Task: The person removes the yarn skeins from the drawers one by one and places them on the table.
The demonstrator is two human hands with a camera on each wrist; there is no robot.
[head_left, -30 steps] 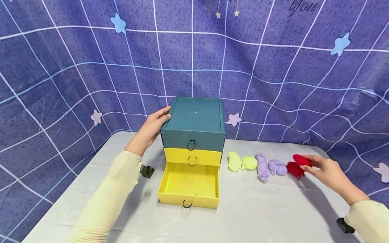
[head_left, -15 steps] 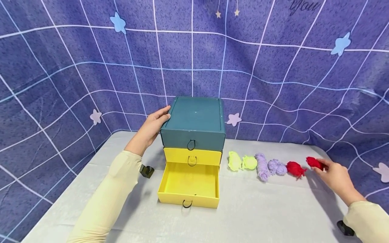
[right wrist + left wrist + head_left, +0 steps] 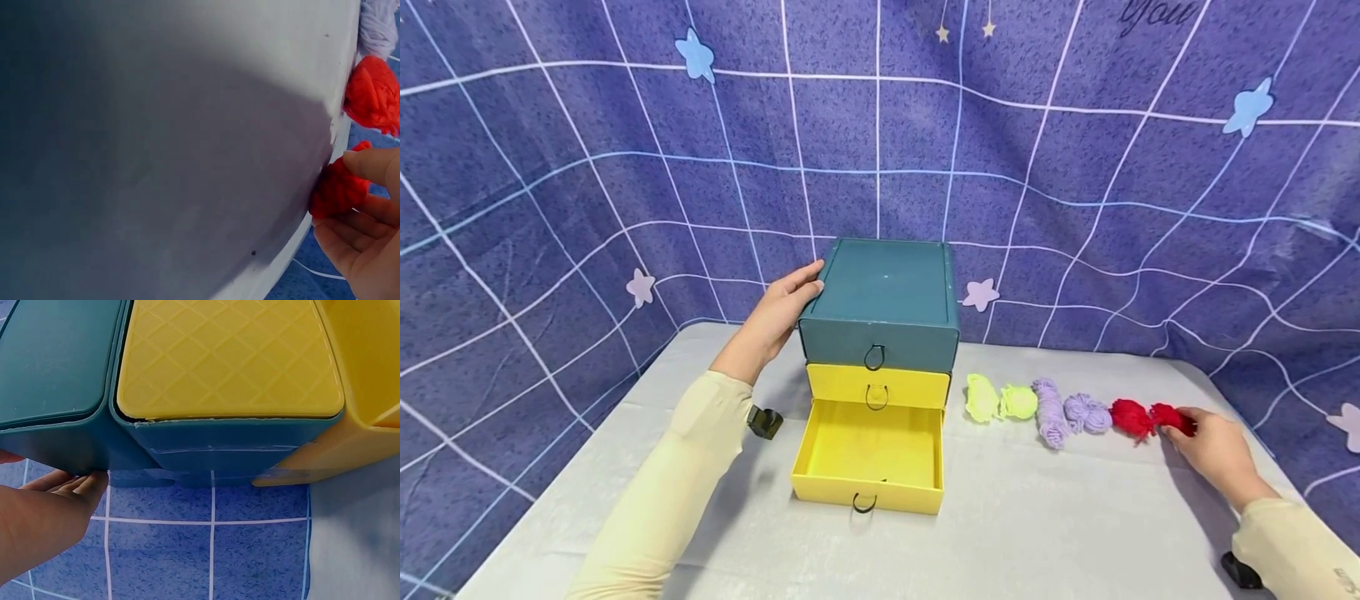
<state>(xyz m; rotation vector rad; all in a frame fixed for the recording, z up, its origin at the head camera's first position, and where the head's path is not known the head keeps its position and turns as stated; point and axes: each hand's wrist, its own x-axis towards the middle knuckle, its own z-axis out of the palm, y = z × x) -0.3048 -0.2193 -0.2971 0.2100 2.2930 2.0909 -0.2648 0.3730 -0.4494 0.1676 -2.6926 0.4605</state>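
My left hand [image 3: 775, 317] rests its fingers against the left side of a teal and yellow drawer unit [image 3: 886, 283]. The unit's bottom yellow drawer [image 3: 872, 446] is pulled out, with nothing large inside. At the right, my right hand [image 3: 1213, 450] pinches a small red yarn ball [image 3: 1171, 418] at the table surface. A second red yarn ball [image 3: 1132, 418] lies just to its left, seen also in the right wrist view. In the left wrist view the fingers [image 3: 81, 484] press against the teal top section [image 3: 56, 444].
Left of the red yarn lie a round purple yarn ball [image 3: 1087, 413], a long purple skein [image 3: 1049, 413] and two yellow-green yarn balls [image 3: 1018, 402], in a row beside the drawers. A purple star-patterned cloth [image 3: 880, 125] hangs behind the grey-white tabletop [image 3: 1037, 525].
The right hand lifted the red yarn ball off the other red one, carried it right, then lowered it to the table beside it. The left hand stays where it was.
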